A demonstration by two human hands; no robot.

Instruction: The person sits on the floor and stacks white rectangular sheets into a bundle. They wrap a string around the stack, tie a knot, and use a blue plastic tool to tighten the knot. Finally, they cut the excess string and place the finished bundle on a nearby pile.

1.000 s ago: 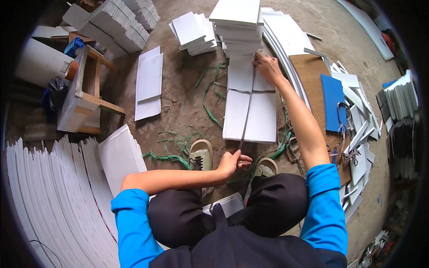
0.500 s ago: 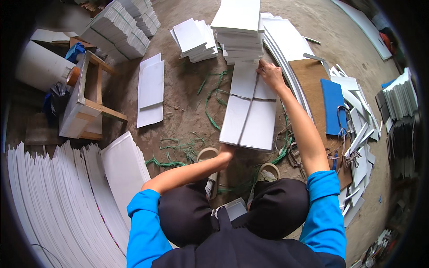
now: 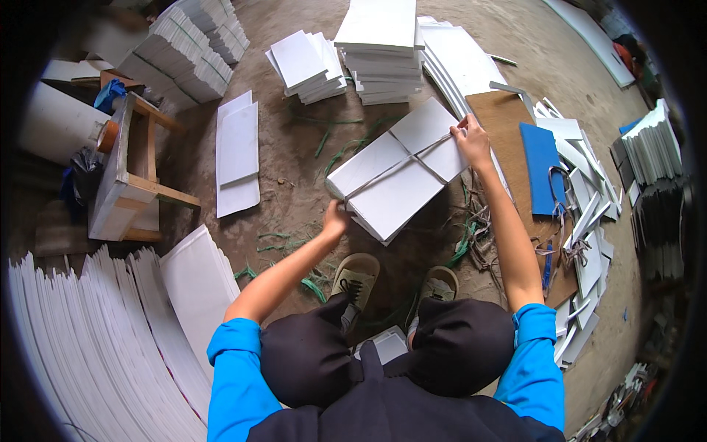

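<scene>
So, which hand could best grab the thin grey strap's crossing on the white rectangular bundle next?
Probably the right hand, nearer the crossing of the strap; the left hand is farther, at the opposite end of the bundle.

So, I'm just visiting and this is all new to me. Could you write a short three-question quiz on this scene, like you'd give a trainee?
1. Multiple choice: How do the ties run over the top of the white bundle?
a) They cross each other
b) They lie side by side without meeting
c) They form a round coil

2. True or false: The blue sheet lies to the right of the bundle in the picture.

3. Short answer: Which of the person's hands is nearer the blue sheet?

Key: 1. a; 2. True; 3. The right hand.
</scene>
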